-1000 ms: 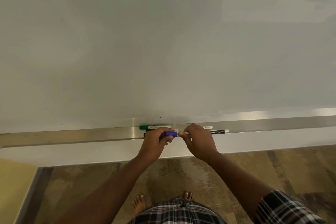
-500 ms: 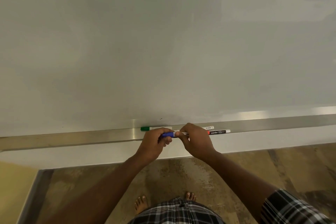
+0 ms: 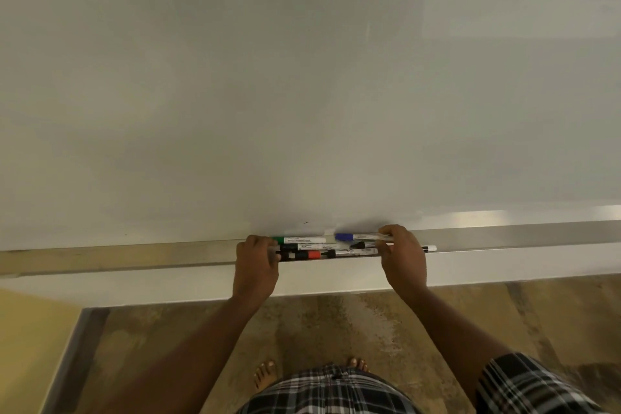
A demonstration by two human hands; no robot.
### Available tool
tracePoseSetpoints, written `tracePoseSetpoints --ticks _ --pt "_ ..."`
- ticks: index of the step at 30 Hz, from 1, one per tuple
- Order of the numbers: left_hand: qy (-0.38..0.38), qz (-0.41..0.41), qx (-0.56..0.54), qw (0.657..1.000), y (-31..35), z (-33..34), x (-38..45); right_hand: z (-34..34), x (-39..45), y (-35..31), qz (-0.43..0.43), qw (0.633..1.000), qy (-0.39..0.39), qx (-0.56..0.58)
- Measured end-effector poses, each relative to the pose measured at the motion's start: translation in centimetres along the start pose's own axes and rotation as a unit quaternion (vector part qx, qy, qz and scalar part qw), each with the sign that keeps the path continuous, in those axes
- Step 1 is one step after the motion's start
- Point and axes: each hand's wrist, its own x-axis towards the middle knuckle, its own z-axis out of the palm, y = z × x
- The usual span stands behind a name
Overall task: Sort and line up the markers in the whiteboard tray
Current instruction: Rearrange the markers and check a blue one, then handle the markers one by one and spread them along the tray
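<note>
Several markers lie bunched in the metal whiteboard tray (image 3: 504, 235). A green-capped marker (image 3: 299, 240) lies at the back left. In front of it lie a black marker (image 3: 304, 247) and a red-banded marker (image 3: 314, 254). My right hand (image 3: 401, 260) pinches the right end of a blue-capped marker (image 3: 358, 237) at the back of the tray, cap pointing left. My left hand (image 3: 257, 262) is at the left end of the bunch, fingers curled round the ends of the front markers. A white marker end (image 3: 430, 248) sticks out to the right of my right hand.
The blank whiteboard (image 3: 302, 77) fills the upper view. The tray runs the full width, bare metal on both sides of the bunch. Below are a white wall strip, a brown floor (image 3: 336, 329), my bare feet and checked clothing.
My hands, together on the blue marker before, have moved apart. The right hand has taken the blue marker right and back; the left has shifted to the bunch's left end.
</note>
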Motion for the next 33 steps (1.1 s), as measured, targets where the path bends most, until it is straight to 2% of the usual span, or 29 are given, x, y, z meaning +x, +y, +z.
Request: tracePoseSetpoints --ticks 4,9,12,15,17,24,33 --pt "-0.004 -0.020 0.005 1.000 -0.4 0.5 -0.1 0.4 0.4 -1.2 0.029 0.998 0.031 0.055" --pt "-0.006 -0.032 0.020 0.999 -0.9 0.8 0.3 0.8 -0.1 -1.4 0.018 0.999 0.022 0.045" --pt "-0.014 -0.033 0.017 0.999 -0.9 1.0 0.4 1.0 -0.7 -0.8 -0.052 0.998 -0.008 -0.040" --pt "-0.018 -0.049 0.011 0.999 -0.7 1.2 0.6 1.6 -1.1 -0.6 -0.147 0.979 -0.091 -0.106" --pt "-0.019 -0.049 0.018 0.998 -0.6 1.2 0.7 2.1 -1.0 -0.8 -0.174 0.968 -0.122 -0.131" --pt "-0.029 -0.034 0.028 0.999 -0.3 1.0 1.0 2.9 -0.5 -1.3 -0.171 0.966 -0.119 -0.153" --pt "-0.016 -0.034 -0.059 0.998 -1.3 0.5 0.4 2.6 -0.1 -1.7 -0.180 0.959 -0.142 -0.165"
